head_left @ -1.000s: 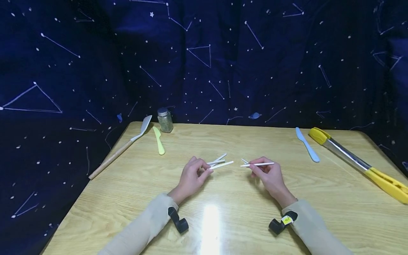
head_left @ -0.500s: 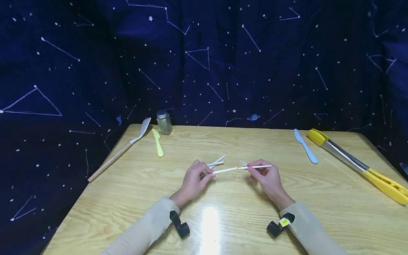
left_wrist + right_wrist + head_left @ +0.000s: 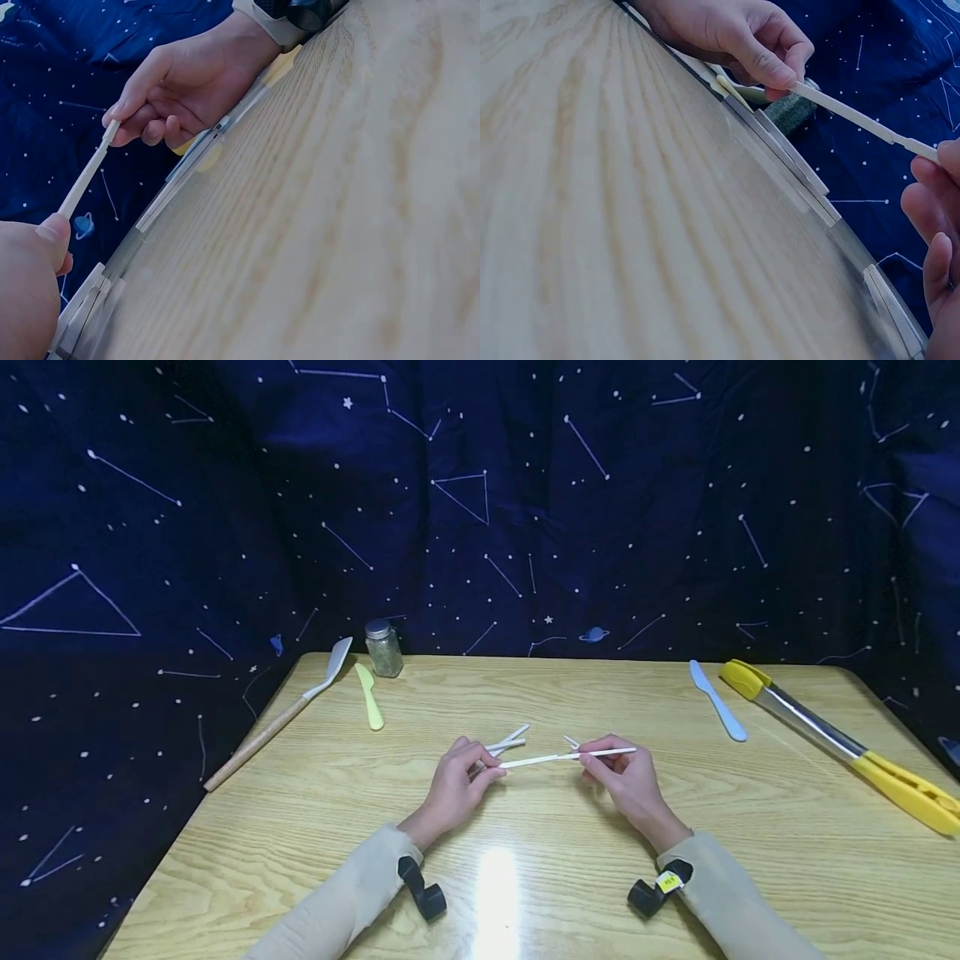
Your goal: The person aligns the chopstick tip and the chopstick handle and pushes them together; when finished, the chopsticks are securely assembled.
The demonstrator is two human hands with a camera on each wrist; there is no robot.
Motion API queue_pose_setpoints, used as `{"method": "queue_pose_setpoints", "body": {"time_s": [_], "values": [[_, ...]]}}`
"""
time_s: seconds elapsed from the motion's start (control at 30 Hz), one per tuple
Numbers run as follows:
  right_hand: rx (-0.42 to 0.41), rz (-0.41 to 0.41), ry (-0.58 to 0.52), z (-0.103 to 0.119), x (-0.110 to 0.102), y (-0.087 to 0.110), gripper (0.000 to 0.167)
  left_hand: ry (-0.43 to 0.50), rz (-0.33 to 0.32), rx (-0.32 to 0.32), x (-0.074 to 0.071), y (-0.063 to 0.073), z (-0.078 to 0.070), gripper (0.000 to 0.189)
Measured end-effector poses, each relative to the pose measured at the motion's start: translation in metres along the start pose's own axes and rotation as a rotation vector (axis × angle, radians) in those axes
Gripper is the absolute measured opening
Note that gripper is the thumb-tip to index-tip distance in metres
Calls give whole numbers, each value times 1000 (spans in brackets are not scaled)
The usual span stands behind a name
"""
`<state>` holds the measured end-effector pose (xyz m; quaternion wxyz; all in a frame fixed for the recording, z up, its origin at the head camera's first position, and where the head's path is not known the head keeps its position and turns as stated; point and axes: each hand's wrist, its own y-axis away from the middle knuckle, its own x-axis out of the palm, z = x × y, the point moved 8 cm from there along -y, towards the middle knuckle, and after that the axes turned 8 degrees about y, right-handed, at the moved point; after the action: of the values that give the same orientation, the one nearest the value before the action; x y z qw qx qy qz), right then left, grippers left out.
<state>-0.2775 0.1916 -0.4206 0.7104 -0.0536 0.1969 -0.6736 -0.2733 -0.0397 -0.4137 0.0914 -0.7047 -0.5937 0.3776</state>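
Note:
My left hand [image 3: 456, 785] pinches a thin, flat white stick [image 3: 528, 762] between thumb and fingers, pointing right. Opposite it, my right hand [image 3: 626, 777] pinches a second white stick [image 3: 611, 752] that points left. The tips of the two sticks meet end to end, forming one nearly straight line above the table. A small step shows where they join in the left wrist view, close to the right thumb [image 3: 133, 101]. Behind the left hand lie several loose white sticks [image 3: 517, 733], partly crossing. More white stick ends [image 3: 572, 742] show behind the right fingers, mostly hidden.
On the wooden table [image 3: 360, 827], a spatula [image 3: 281, 718], a yellow-green knife [image 3: 371, 697] and a lidded jar [image 3: 384, 649] lie or stand at the back left. A blue knife [image 3: 718, 702] and yellow-ended tongs [image 3: 810, 722] are at the right. A starry cloth [image 3: 480, 568] hangs behind.
The two held sticks were apart a second ago. My left hand has tilted its stick down and rightward, my right has come slightly left, and the tips now meet.

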Motion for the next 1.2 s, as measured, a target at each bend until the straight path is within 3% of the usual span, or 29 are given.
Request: {"method": "queue_pose_setpoints", "body": {"time_s": [0.47, 0.77, 1.0, 1.2], "values": [[1, 31, -22, 1, 0, 5, 14, 75, 22, -9, 3, 4, 0, 11], [-9, 28, -38, 4, 1, 2, 15, 102, 27, -42, 1, 2, 1, 9], [-11, 33, -36, 5, 3, 1, 16, 153, 24, -108, 0, 3, 5, 7], [-16, 30, -51, 5, 1, 2, 14, 150, 22, -110, 2, 3, 4, 7]]}}
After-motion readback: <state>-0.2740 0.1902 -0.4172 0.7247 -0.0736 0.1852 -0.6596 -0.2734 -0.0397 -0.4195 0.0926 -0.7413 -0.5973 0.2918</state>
